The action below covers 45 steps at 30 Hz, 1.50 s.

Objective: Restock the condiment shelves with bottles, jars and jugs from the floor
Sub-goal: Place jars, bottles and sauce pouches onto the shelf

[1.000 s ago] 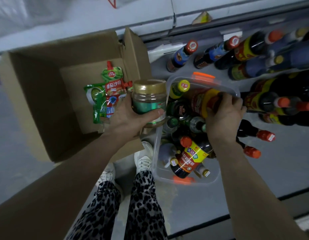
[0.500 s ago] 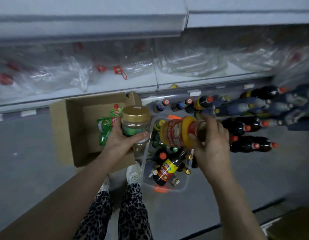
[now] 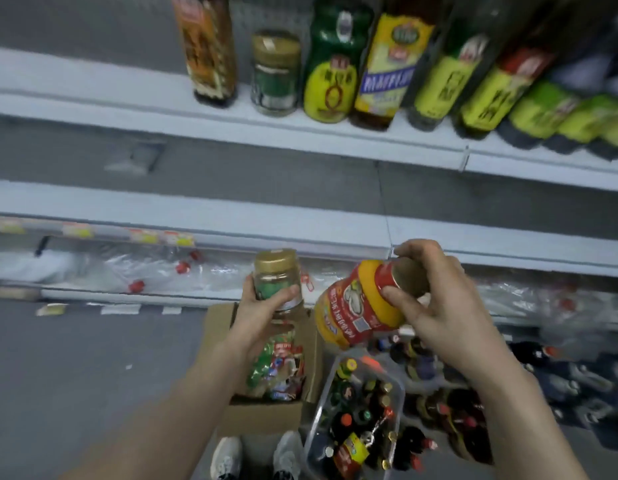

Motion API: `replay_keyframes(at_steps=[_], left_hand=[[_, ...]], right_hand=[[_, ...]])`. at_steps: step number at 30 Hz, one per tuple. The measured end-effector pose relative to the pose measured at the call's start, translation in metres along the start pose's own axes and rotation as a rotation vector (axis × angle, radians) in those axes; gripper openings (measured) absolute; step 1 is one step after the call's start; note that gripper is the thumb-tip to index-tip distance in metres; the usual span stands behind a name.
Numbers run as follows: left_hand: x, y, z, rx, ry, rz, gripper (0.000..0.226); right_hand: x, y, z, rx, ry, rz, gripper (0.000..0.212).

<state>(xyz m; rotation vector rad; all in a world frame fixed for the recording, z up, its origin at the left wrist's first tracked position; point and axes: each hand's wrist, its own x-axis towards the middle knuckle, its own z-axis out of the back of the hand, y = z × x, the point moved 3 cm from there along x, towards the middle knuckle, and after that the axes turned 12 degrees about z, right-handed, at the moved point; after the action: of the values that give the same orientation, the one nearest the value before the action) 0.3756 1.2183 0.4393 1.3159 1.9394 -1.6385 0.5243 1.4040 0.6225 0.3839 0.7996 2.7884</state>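
Nearest, at our feet: a clear bin [image 3: 399, 386] of bottles beside a cardboard box [image 3: 266, 415] of pouches. Above them, our left hand [image 3: 266, 315] wraps its fingers closed around a gold-lidded jar [image 3: 276, 275], upright. Our right hand [image 3: 439, 303] pinches the cap end of a red-and-yellow jar [image 3: 356, 306], tilted. Farthest: a shelf [image 3: 231, 123] carrying a matching gold-lidded jar and bottles.
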Motion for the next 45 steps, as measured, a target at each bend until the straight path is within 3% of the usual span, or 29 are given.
replay_keyframes(at_steps=[4,12,18,24,28,30,34,40,45], left_hand=[[-0.044,-0.055,0.007,-0.063,0.022,-0.135,0.085],[-0.126,-0.148,0.027,-0.232,0.098,-0.338,0.063],[-0.170,-0.195,0.038,-0.256,0.146,-0.445,0.091],[-0.189,-0.224,0.054,-0.302,0.169,-0.460,0.085],[-0.188,-0.243,0.059,-0.332,0.235,-0.460,0.074],[-0.186,-0.253,0.061,-0.308,0.260,-0.455,0.076],[-0.176,-0.260,0.064,-0.192,0.273,-0.407,0.075],[-0.148,-0.255,0.066,-0.030,0.221,-0.308,0.083],[-0.123,-0.259,0.058,0.099,0.067,-0.392,0.071]], right_hand=[[0.039,0.064,0.046,0.054,-0.006,0.138,0.041],[0.109,0.188,0.101,0.175,-0.043,0.473,0.036],[0.141,0.252,0.116,0.182,-0.141,0.597,0.030],[0.159,0.272,0.120,0.256,-0.220,0.526,0.025],[0.172,0.280,0.107,0.544,-0.282,0.429,0.026],[0.171,0.278,0.093,0.619,-0.356,0.389,0.038],[0.164,0.263,0.068,0.594,-0.447,0.280,0.089],[0.151,0.241,0.058,0.523,-0.696,0.120,0.082],[0.137,0.228,0.055,0.404,-0.705,0.104,0.081]])
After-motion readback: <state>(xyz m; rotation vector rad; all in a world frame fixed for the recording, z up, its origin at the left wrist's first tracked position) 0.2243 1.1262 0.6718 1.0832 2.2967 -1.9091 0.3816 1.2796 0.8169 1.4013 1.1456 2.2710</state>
